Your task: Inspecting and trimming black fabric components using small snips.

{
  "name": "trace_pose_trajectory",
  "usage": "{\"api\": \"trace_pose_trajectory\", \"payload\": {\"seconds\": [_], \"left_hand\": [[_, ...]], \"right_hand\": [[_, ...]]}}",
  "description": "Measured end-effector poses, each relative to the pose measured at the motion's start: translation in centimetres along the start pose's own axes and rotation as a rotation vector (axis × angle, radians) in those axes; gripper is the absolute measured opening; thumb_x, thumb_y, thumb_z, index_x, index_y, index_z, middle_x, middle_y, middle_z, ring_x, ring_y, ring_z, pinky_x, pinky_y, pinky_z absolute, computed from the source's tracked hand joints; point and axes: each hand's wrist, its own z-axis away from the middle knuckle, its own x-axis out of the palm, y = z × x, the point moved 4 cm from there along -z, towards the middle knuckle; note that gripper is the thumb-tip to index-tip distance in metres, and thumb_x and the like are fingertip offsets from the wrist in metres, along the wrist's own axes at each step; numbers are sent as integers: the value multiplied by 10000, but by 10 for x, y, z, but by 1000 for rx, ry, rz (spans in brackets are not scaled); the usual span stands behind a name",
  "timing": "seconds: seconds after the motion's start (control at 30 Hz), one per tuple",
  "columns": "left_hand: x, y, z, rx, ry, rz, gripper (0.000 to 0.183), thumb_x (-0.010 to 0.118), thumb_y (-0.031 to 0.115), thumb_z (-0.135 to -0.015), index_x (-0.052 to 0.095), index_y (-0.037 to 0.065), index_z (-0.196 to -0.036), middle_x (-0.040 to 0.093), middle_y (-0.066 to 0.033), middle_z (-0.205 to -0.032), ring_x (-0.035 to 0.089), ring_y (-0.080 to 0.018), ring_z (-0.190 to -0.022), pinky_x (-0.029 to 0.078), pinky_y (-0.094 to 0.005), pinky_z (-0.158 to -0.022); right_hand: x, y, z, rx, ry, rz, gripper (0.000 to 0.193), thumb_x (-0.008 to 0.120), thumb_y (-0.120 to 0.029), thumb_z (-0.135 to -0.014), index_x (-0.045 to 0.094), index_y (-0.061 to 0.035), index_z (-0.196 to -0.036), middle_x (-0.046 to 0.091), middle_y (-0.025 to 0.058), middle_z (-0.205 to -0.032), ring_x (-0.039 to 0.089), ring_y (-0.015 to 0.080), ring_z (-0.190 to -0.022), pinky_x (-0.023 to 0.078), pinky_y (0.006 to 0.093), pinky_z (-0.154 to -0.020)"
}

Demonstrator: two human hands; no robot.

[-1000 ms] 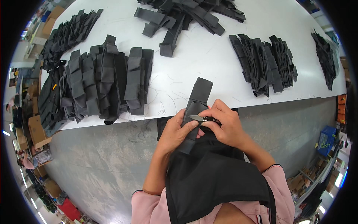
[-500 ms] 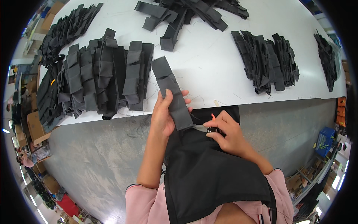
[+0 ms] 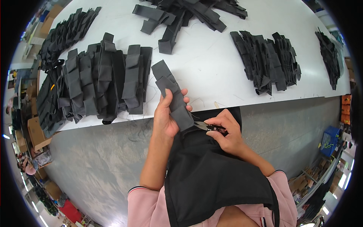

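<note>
My left hand (image 3: 168, 111) grips a dark grey fabric strip (image 3: 172, 90), thumb on top and fingers behind. The strip is folded crosswise and slants from upper left down to its near end by my right hand. In my right hand (image 3: 228, 132) are small thread snips (image 3: 211, 127) with a black body and metal blades. The blade tips point left and meet the edge of the strip near its lower end; whether they touch a thread there is too small to tell. Below both hands lies my black apron (image 3: 219, 178).
On the white table (image 3: 204, 81) rest a row of grey strips (image 3: 102, 79) at left, a loose heap of strips (image 3: 181, 19) at the far middle and a bundle (image 3: 266, 62) at right. Loose threads lie near the table's front edge. A blue crate (image 3: 330, 140) stands at the right.
The strip's lower end has turned and bent, showing a different edge to the snips. The snips have shifted slightly left, with their blades now plainly visible at the strip.
</note>
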Motion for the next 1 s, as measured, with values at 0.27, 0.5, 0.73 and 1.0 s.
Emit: {"api": "trace_pose_trajectory", "payload": {"seconds": [0.27,0.5,0.73,1.0], "left_hand": [[1,-9,1,-119,-54,155,362,419,332,-970,425,18,-1151,549,-109,-1030,532,-195,-826,504,-313,-659],[4,-8,2,-72,-10,113,361,428,325,-968,424,17,-1155,561,-116,-1018,539,-199,-816,509,-318,-660],[9,-1,8,-28,37,3,308,465,312,-959,391,81,-1149,572,-144,-1065,582,-232,-864,533,-389,-692],[23,5,15,41,28,-195,318,455,327,-963,369,92,-1161,568,-155,-1086,581,-241,-920,532,-422,-760]], "right_hand": [[3,2,1,21,3,-58,253,691,25,-732,643,-32,-974,453,33,-828,470,104,-672,405,217,-613],[1,10,7,256,9,-353,227,669,32,-752,640,-12,-972,464,30,-855,477,88,-697,407,210,-644],[-9,-9,-5,0,-28,88,279,696,1,-710,640,-50,-978,479,52,-791,504,146,-650,424,240,-607],[5,-24,-15,-220,-157,360,300,723,-50,-667,624,-73,-949,497,56,-770,541,214,-631,438,308,-543]]}}
